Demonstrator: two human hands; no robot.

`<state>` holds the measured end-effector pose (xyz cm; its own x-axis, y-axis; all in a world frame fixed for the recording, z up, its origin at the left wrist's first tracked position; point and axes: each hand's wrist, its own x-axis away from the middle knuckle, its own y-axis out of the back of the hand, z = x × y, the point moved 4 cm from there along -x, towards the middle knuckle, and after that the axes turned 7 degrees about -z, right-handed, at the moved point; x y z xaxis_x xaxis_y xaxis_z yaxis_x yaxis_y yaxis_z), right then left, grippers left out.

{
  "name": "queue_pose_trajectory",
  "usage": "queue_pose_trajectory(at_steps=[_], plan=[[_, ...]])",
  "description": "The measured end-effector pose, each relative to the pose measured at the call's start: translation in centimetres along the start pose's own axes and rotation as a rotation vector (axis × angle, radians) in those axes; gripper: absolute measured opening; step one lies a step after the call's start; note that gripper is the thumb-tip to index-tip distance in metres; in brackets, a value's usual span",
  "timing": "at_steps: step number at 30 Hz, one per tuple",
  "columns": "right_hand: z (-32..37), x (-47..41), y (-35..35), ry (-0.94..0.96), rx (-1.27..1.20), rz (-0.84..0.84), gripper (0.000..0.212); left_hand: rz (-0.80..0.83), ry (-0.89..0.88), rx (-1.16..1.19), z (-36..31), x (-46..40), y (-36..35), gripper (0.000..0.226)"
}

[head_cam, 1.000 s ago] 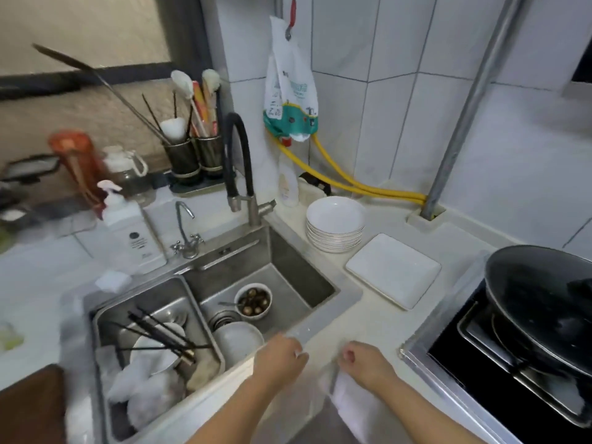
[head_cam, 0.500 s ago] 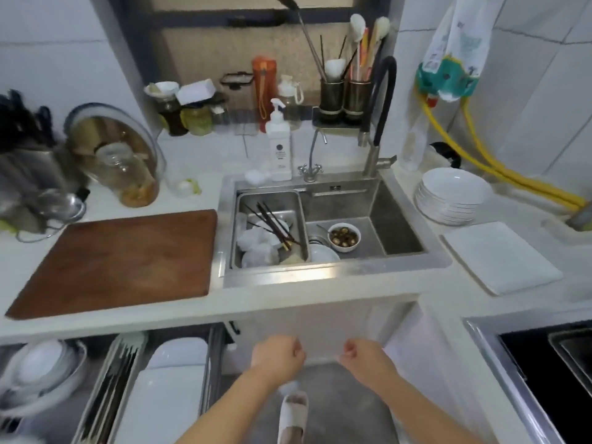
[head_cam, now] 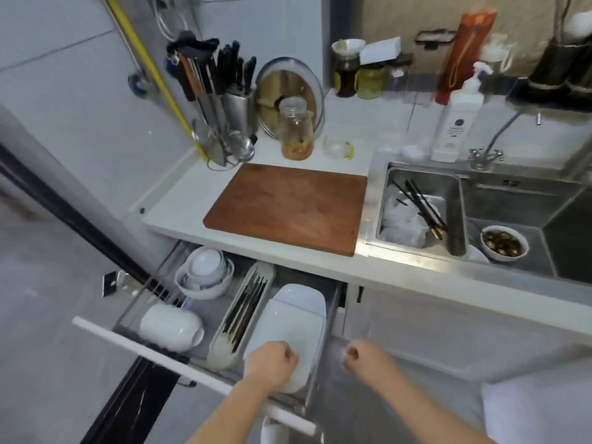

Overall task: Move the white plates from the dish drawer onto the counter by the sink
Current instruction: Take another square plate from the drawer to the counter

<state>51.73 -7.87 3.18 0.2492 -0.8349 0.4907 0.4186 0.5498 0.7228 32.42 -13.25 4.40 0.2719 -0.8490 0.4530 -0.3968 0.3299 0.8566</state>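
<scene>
The dish drawer (head_cam: pixel 153 350) stands pulled out below the counter. White rectangular plates (head_cam: pixel 294 318) lie stacked in its right compartment. My left hand (head_cam: pixel 272 360) hovers over the near end of that stack with fingers curled, holding nothing that I can see. My right hand (head_cam: pixel 368 357) is loosely closed just right of the drawer, over the floor, also empty. White bowls (head_cam: pixel 205 274) sit at the drawer's back left, more white dishes (head_cam: pixel 169 325) stand at its front left. The sink (head_cam: pixel 480 213) is at the right.
A tray of chopsticks (head_cam: pixel 243 312) lies between bowls and plates. A wooden cutting board (head_cam: pixel 288 206) covers the counter above the drawer. Knife block, utensil holder (head_cam: pixel 234 113), glass jar (head_cam: pixel 294 129) and soap bottle (head_cam: pixel 458 116) stand at the back. A bowl of food (head_cam: pixel 503 241) sits in the sink.
My view has swung left and down from the sink and the plates on the right counter to the open drawer. Both hands have come down over the drawer's right end.
</scene>
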Motion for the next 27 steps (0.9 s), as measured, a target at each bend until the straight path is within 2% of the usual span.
queue_pose_trajectory(at_steps=[6, 11, 12, 14, 15, 16, 18, 23, 27], plan=[[6.1, -3.3, -5.8, -0.091, -0.073, 0.067, 0.022, 0.109, 0.045, 0.055, 8.1, -4.0, 1.8, 0.032], [8.7, -5.4, -10.4, -0.247, -0.155, 0.018, 0.036, 0.147, 0.008, 0.050, 13.0, -8.1, 1.7, 0.031], [8.9, -5.8, -11.4, -0.270, -0.184, 0.010, 0.034, 0.156, -0.005, 0.049, 13.7, -8.9, 1.4, 0.030], [9.2, -6.5, -13.2, -0.312, -0.234, 0.002, 0.011, 0.189, -0.013, 0.033, 14.9, -10.3, 0.8, 0.029], [9.1, -6.8, -14.1, -0.346, -0.267, -0.004, 0.015, 0.212, -0.009, 0.027, 15.4, -11.1, 0.4, 0.029], [9.0, -7.1, -14.8, -0.385, -0.283, -0.006, 0.031, 0.235, -0.003, 0.031, 15.8, -11.8, -0.1, 0.029], [8.6, -7.7, -15.9, -0.460, -0.320, -0.016, 0.047, 0.279, 0.014, 0.058, 16.3, -13.2, -1.2, 0.029], [7.5, -10.6, -17.4, -0.556, -0.376, -0.039, 0.057, 0.319, 0.011, 0.113, 16.2, -16.8, -4.3, 0.030], [6.0, -13.3, -18.4, -0.608, -0.341, -0.076, 0.063, 0.315, -0.036, 0.050, 15.5, -19.8, -6.7, 0.040]])
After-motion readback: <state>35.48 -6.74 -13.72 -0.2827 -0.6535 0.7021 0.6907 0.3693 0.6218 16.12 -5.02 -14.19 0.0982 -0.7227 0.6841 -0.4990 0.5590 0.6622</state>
